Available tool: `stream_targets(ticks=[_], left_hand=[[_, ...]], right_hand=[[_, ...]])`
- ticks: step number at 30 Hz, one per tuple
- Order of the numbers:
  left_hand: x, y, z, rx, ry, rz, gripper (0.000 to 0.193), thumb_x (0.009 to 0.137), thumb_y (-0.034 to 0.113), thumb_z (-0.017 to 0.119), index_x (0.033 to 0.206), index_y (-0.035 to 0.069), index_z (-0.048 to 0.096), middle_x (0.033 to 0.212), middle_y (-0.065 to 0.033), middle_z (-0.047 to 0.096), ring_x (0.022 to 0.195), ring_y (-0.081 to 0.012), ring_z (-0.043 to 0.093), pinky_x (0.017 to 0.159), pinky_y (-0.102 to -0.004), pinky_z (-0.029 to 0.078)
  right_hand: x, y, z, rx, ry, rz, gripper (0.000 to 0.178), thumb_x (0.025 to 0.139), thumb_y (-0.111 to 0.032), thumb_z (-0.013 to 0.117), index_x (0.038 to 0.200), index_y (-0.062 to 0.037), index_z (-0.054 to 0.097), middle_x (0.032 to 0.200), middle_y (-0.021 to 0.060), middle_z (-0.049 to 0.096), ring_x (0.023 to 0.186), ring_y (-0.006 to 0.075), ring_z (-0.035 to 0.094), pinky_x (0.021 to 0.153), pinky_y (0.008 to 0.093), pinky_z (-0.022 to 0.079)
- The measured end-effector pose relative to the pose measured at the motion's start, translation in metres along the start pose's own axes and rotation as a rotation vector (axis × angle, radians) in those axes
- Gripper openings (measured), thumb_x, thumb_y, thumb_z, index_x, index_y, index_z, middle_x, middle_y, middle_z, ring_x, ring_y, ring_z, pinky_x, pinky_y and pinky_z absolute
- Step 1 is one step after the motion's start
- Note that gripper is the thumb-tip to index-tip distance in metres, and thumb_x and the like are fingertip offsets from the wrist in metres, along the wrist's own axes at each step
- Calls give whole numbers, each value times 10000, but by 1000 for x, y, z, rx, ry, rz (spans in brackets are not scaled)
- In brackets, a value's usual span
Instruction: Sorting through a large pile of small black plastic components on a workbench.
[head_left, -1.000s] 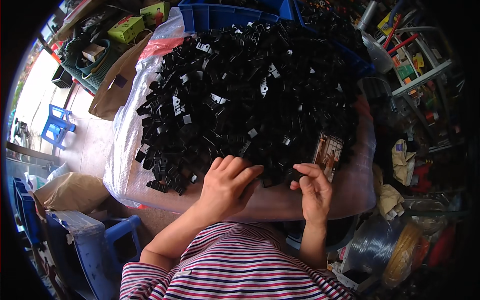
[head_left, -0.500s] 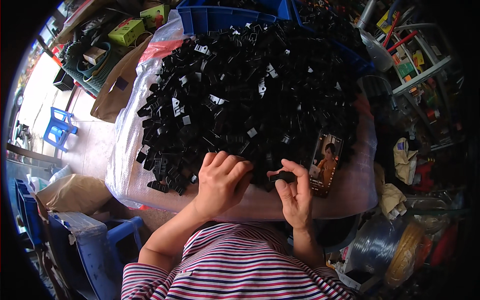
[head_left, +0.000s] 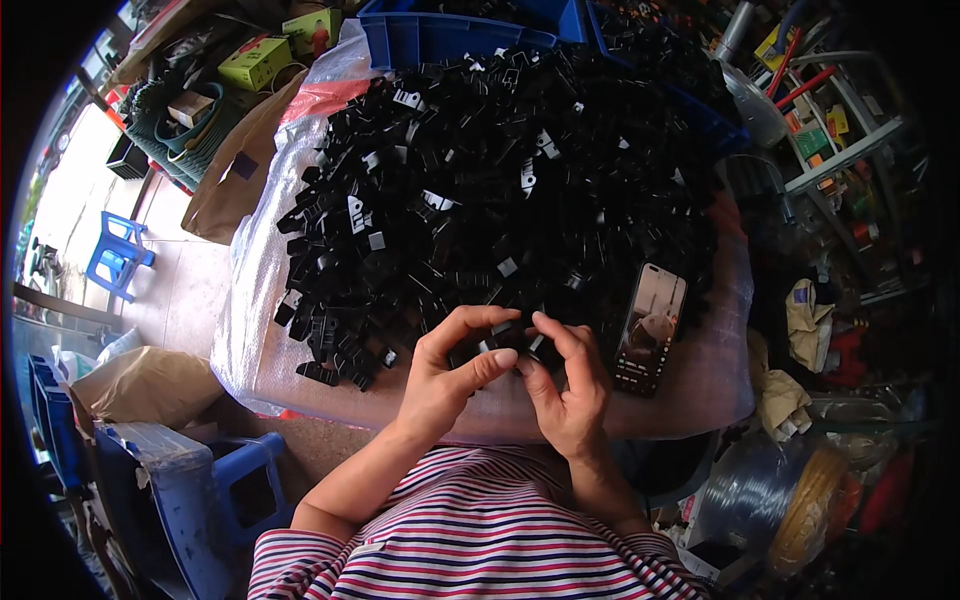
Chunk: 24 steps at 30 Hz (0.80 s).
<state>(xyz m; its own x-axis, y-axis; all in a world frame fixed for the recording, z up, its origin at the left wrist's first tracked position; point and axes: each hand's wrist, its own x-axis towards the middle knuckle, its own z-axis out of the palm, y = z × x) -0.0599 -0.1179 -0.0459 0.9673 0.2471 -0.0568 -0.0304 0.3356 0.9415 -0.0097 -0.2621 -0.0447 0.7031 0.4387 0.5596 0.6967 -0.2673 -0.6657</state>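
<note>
Close to the table's near edge, my two hands meet fingertip to fingertip. Between the thumb and fingers of my left hand (head_left: 452,365) is a small black plastic part (head_left: 500,338). My right hand (head_left: 572,385) pinches another small black plastic piece (head_left: 538,347), right beside the first. Whether the two pieces touch or are joined, I cannot tell. Beyond my hands spreads a large heap of black plastic parts (head_left: 460,200), some showing pale faces.
A phone (head_left: 652,325) with a lit screen lies right of my hands. Blue bins (head_left: 460,38) stand behind the heap. White woven sheeting (head_left: 255,340) covers the table. A blue stool (head_left: 120,255) is on the floor at left; cluttered shelving (head_left: 845,150) stands at right.
My left hand has turned from knuckles-up over the heap's edge to a pinch with a black part showing. My right hand has moved left to meet it. The phone's picture has changed.
</note>
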Motion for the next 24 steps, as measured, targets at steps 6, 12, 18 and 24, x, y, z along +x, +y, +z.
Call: stream_targets(ticks=[6, 12, 18, 24], left_hand=[[4, -6, -11, -227, -33, -138, 342, 833, 175, 649, 1123, 3, 588, 945, -66, 626, 797, -160, 622, 740, -264, 496], [4, -15, -7, -320, 49, -142, 299, 893, 160, 603, 1157, 22, 583, 924, -28, 630, 803, -106, 590, 724, -245, 470], [-2, -15, 0, -208, 103, -26, 317, 896, 173, 612, 1182, 41, 574, 968, 9, 590, 805, -58, 525, 704, -197, 425], [-4, -16, 1, 24, 135, 106, 346, 884, 193, 635, 1175, 31, 542, 959, 10, 569, 817, -53, 487, 712, -184, 411]], right_hand=[[2, 6, 4, 16, 19, 19, 386, 800, -75, 697, 1163, -18, 579, 957, 107, 570, 835, 195, 564, 701, 267, 459], [4, -4, 2, -4, 55, 148, 362, 809, -77, 687, 1154, -12, 602, 988, 99, 555, 806, 206, 547, 682, 282, 452], [8, -2, 10, -109, 19, -44, 400, 725, 1, 727, 1112, -20, 630, 906, 92, 570, 791, 219, 553, 665, 304, 465], [11, 1, 16, -155, -2, -80, 477, 650, -5, 770, 1109, -56, 649, 963, 73, 562, 834, 217, 530, 685, 292, 467]])
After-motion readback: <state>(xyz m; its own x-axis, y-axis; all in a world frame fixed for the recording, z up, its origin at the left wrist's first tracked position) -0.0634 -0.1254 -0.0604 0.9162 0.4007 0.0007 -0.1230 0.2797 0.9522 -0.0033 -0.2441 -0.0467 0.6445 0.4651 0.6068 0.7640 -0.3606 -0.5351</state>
